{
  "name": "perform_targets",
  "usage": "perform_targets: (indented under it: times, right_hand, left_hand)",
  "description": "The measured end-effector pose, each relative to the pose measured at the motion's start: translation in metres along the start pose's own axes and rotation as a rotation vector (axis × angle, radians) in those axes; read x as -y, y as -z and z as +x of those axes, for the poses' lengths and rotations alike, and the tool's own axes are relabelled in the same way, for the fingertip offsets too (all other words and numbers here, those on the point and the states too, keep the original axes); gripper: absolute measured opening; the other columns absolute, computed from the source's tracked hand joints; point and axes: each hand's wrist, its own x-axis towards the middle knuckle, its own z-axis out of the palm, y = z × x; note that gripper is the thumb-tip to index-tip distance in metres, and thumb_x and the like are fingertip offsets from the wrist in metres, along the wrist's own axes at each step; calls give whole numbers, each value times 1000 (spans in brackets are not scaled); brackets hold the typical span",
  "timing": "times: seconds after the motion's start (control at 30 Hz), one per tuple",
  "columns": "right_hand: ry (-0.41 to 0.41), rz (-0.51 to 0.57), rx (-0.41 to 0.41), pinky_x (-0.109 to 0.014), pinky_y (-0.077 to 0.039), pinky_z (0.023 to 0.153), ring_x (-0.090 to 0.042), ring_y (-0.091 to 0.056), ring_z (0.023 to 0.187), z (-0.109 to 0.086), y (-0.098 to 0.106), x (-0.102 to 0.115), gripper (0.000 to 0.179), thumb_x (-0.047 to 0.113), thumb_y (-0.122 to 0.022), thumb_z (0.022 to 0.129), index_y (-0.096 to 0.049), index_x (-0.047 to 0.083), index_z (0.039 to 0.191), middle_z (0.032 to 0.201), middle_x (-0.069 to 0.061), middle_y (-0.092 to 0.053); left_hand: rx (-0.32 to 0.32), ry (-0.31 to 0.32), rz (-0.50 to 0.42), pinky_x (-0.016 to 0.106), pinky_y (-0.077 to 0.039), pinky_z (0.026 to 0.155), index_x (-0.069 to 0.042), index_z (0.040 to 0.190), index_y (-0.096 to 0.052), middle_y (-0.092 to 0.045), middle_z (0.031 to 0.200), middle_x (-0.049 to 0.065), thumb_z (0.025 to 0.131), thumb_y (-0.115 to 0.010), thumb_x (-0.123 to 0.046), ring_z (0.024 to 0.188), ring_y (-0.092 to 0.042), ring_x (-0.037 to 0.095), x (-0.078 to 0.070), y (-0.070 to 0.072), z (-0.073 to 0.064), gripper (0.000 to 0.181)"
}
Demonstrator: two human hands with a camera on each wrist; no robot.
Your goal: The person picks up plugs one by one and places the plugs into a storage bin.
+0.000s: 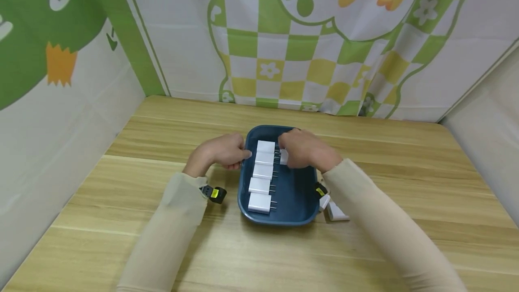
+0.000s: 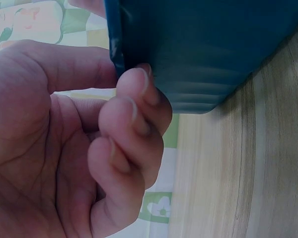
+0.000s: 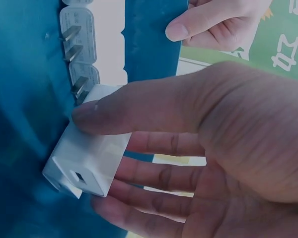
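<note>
A dark blue tray stands on the wooden table, with a column of several white charger plugs along its left side, metal prongs pointing right. My left hand pinches the tray's left rim between thumb and fingers, as the left wrist view shows close up. Over the tray's far right part, my right hand grips another white charger plug between thumb and fingers. The small port of that plug faces the right wrist camera, and the plug lies close beside the lined-up ones.
Outside the tray's right wall, more white charger plugs lie on the table, partly covered by the right sleeve. A patterned curtain hangs behind the far table edge. Black wrist cameras are worn at both cuffs.
</note>
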Motion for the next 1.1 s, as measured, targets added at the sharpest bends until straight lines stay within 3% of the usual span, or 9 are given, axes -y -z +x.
perform_targets:
  times: [0.13, 0.7, 1.1]
  right_hand:
    - [-20, 11, 27, -34, -49, 68, -22, -59, 79, 2, -1, 3, 26, 2, -73, 86, -69, 6, 111, 98, -6, -65]
    - [-75, -86, 60, -37, -49, 70, -24, -60, 81, 8, -5, 5, 15, 12, -74, 89, -67, 7, 102, 94, -8, -64]
    - [-123, -74, 83, -35, -48, 68, -25, -60, 83, 6, -3, 12, 29, 8, -70, 92, -65, 3, 121, 96, -10, -63]
  left_hand:
    - [0, -6, 0, 24, -44, 51, -4, 66, -64, -59, 59, 3, 105, -54, -16, 50, -52, 13, 1, 0, 1, 42]
    - [2, -9, 9, 24, -45, 52, -5, 66, -64, -59, 59, 3, 105, -54, -16, 50, -53, 12, 1, 0, 1, 42]
    - [10, -14, 9, 24, -45, 51, -5, 66, -64, -59, 58, 3, 105, -53, -16, 50, -53, 12, 0, 0, 1, 43]
